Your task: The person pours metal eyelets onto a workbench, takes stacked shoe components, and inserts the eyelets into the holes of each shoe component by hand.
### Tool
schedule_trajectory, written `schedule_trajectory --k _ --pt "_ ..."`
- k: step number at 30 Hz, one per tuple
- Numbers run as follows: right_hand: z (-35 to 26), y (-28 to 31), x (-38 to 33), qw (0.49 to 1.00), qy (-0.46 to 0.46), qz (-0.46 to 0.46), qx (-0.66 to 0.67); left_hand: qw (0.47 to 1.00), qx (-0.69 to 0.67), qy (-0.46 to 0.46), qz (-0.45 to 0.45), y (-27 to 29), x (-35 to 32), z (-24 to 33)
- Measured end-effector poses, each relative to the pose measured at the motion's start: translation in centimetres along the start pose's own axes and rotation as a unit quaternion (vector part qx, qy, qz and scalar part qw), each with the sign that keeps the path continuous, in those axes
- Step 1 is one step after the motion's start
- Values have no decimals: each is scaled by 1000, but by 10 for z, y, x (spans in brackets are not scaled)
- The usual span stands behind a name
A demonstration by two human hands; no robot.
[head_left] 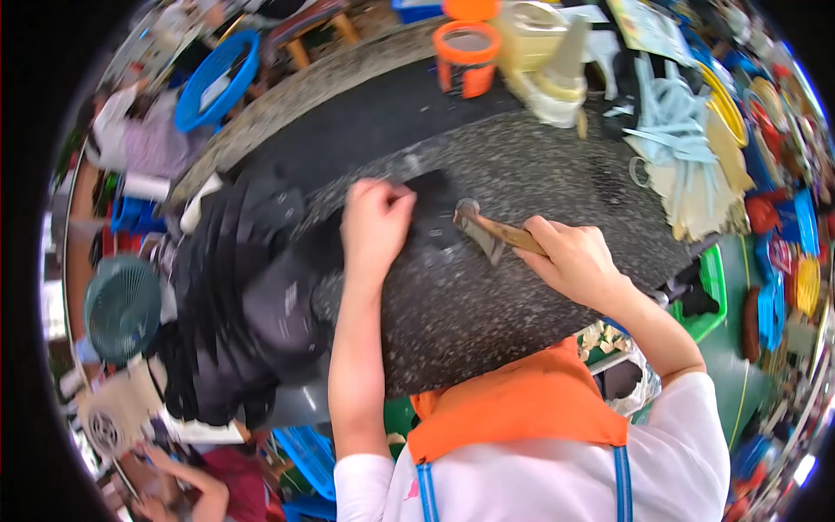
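My right hand (570,261) is wrapped round the wooden handle of a hammer (483,231). Its metal head, with a round face and a flat wedge end, is just over the speckled dark work surface (522,165). Left of the hammer lies a flat black piece of material (432,187) with small light marks. My left hand (376,222) is at that piece's left side, thumb and fingers pinched together; what they hold, if anything, is hidden. A thick stack of black pieces (226,261) lies left of my left arm.
An orange bucket (466,65) and a pale cone-shaped spool (565,65) stand at the far edge. Light blue strips (674,117) lie at the far right. A green bin (709,296) stands below the right edge, a green basket (123,306) at left. Another person's arm (191,487) shows lower left.
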State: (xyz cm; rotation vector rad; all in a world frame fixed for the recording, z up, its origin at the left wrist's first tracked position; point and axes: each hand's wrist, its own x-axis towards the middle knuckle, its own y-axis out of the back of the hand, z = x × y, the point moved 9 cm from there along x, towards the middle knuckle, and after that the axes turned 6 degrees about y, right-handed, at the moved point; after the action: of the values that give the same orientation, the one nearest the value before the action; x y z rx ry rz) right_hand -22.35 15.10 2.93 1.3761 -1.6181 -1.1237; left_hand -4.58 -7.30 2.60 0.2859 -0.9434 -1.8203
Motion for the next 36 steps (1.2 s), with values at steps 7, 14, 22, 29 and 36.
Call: schedule_trajectory --k 7,14,22,29,36 --pt "102 85 -131 939 -125 285 -144 917 -127 185 330 112 -18 -192" --pt "186 91 -191 923 -221 230 -213 918 5 136 373 111 -20 -153" --pt "172 115 -130 952 -114 267 -97 909 112 116 384 117 -19 -124" --pt "45 145 119 929 190 311 61 966 111 -85 218 8 56 -1" --pt "75 52 276 991 28 -100 -86 971 167 64 160 -18 71 -69"
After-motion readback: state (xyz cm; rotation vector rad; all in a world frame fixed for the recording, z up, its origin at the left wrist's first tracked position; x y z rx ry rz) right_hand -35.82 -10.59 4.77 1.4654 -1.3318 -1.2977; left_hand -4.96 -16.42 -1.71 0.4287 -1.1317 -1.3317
